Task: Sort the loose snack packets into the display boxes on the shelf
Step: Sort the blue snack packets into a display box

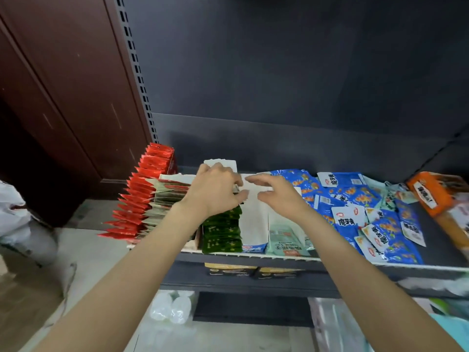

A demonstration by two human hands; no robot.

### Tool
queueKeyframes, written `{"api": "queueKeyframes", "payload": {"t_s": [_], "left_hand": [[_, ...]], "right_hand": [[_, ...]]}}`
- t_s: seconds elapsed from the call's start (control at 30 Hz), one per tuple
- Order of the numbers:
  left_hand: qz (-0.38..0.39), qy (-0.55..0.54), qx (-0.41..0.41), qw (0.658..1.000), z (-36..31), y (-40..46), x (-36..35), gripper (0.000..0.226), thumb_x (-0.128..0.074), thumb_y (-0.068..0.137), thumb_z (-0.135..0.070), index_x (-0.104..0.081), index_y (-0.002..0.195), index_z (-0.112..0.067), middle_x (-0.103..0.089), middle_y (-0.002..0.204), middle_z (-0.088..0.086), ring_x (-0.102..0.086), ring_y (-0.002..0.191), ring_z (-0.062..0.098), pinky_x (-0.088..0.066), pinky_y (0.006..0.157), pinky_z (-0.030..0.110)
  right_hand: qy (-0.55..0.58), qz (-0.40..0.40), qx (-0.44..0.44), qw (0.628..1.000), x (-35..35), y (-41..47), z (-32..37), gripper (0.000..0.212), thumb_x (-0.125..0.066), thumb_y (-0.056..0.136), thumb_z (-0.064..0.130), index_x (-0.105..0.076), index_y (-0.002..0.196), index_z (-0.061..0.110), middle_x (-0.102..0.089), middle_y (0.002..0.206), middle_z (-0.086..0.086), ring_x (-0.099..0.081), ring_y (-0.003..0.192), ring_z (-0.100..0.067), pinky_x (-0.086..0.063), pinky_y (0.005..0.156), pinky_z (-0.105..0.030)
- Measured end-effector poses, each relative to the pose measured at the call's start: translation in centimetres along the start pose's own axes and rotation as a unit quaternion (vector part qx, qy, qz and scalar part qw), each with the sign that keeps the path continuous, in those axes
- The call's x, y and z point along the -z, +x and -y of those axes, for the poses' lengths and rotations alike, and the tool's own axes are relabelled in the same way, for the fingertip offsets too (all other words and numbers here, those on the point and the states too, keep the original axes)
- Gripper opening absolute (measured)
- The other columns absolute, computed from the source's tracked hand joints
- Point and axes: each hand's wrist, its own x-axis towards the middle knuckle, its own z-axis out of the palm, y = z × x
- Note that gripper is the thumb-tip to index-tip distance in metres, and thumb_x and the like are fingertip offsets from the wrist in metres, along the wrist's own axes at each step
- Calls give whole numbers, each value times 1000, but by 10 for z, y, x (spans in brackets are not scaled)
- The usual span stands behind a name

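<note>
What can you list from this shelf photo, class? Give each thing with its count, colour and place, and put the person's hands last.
red packets: a full row, red, far left of shelf
pale packets: a row, beige-green, right of the red ones
green packets: a row, dark green, under the left hand
white display box: one, white, shelf centre
blue packets: many loose, blue and white, piled at right
orange box: one, orange, far right
shelf: one, dark grey
left hand: fingers curled over the green row; what its grip holds is unclear
right hand: open, above the white box
</note>
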Motion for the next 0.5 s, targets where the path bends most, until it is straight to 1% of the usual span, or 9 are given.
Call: {"api": "queueKeyframes", "payload": {"t_s": [0.07,0.13,0.2,0.23,0.3,0.37,0.43,0.5], "left_hand": [[-22,-28,-4,999,-23,10,-4,33,-42,95,-40,-61,117,-24,-61,120,-2,-49,114,19,-31,95,37],[-40,-49,-23,998,-51,22,-10,29,-41,96,-30,-59,118,-22,-61,117,-1,-50,111,20,-33,93,35],[-40,-83,-40,995,-84,37,-18,28,-43,96,-25,-59,118,-19,-60,115,2,-51,110,23,-36,91,35],[-32,-98,-46,994,-102,45,-24,28,-44,95,-23,-59,119,-17,-60,115,4,-51,111,25,-37,91,35],[-5,-117,-52,992,-138,65,-41,32,-46,94,-20,-55,123,-12,-58,121,9,-51,114,28,-39,95,37],[34,-125,-46,990,-174,86,-61,37,-47,94,-19,-51,128,-9,-53,128,13,-48,120,29,-39,99,38],[73,-131,-33,988,-207,107,-84,41,-48,94,-21,-45,133,-7,-45,136,14,-42,127,30,-39,101,39],[121,-113,-21,986,-235,125,-110,50,-50,95,-26,-36,139,-8,-39,141,12,-37,131,29,-37,103,41]], "right_hand": [[24,-67,-16,997,15,-10,-19,42,-50,86,-7,-62,120,14,-60,123,3,-52,117,-8,-41,99,-24],[32,-135,-49,989,32,-21,-44,37,-49,87,-7,-65,115,12,-63,119,0,-56,112,-10,-41,91,-20],[29,-178,-90,980,53,-33,-73,33,-50,89,-5,-65,113,11,-63,120,-2,-56,111,-12,-42,87,-20],[16,-189,-105,976,63,-38,-88,32,-51,90,-3,-64,115,11,-62,122,-3,-57,113,-15,-43,88,-22],[-36,-194,-142,970,87,-49,-122,34,-52,92,2,-58,124,11,-57,131,-4,-56,115,-21,-43,90,-24],[-73,-184,-191,962,112,-59,-159,41,-55,92,8,-50,133,12,-50,138,-7,-55,116,-26,-41,89,-26],[-84,-164,-219,958,135,-68,-196,49,-60,91,12,-44,137,10,-44,141,-12,-48,124,-29,-38,97,-31],[-93,-144,-234,957,155,-75,-233,58,-64,88,17,-39,139,9,-39,145,-14,-39,132,-28,-32,106,-34]]}}
